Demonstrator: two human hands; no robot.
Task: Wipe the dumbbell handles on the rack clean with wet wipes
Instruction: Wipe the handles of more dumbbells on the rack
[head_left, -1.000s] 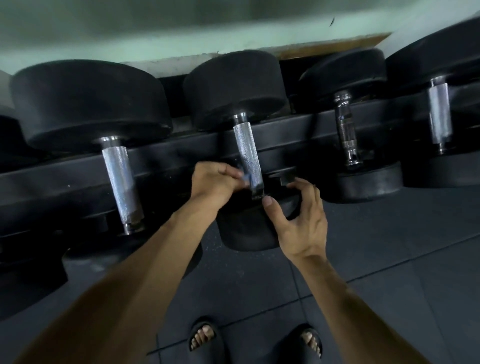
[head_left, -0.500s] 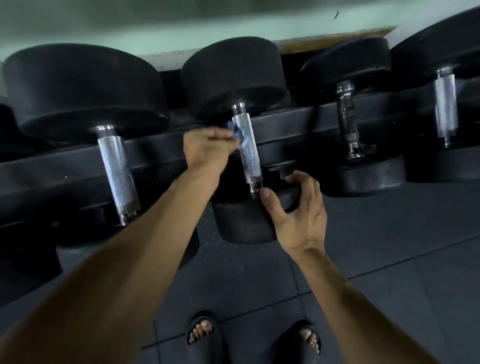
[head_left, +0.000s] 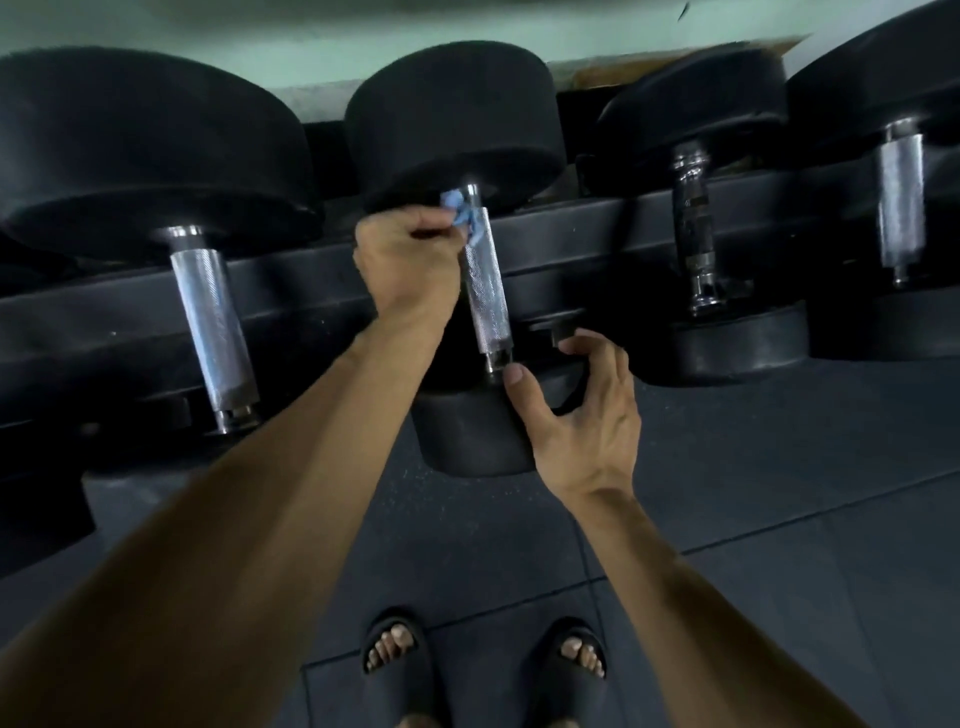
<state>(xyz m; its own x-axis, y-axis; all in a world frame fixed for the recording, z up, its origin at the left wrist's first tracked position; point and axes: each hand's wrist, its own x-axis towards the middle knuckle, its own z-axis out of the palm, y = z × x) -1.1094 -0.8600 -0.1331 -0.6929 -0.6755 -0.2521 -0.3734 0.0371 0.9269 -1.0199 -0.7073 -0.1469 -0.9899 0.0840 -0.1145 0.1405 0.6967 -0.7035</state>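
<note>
Several black dumbbells lie across a dark rack (head_left: 78, 312). The middle dumbbell has a knurled silver handle (head_left: 488, 301). My left hand (head_left: 405, 260) is closed around a crumpled blue wet wipe (head_left: 460, 210), which it presses against the far end of that handle, just below the upper weight head (head_left: 452, 119). My right hand (head_left: 582, 415) grips the near weight head (head_left: 467, 436) of the same dumbbell, thumb beside the handle's lower end, fingers over the head's top edge.
A larger dumbbell handle (head_left: 213, 322) sits to the left, and two more handles (head_left: 693, 234) (head_left: 901, 202) to the right. My feet in black sandals (head_left: 400, 660) stand on dark floor tiles. A pale green wall runs behind the rack.
My left hand slid the wipe up the middle handle from its lower end to its upper end. My right hand stayed on the near weight head.
</note>
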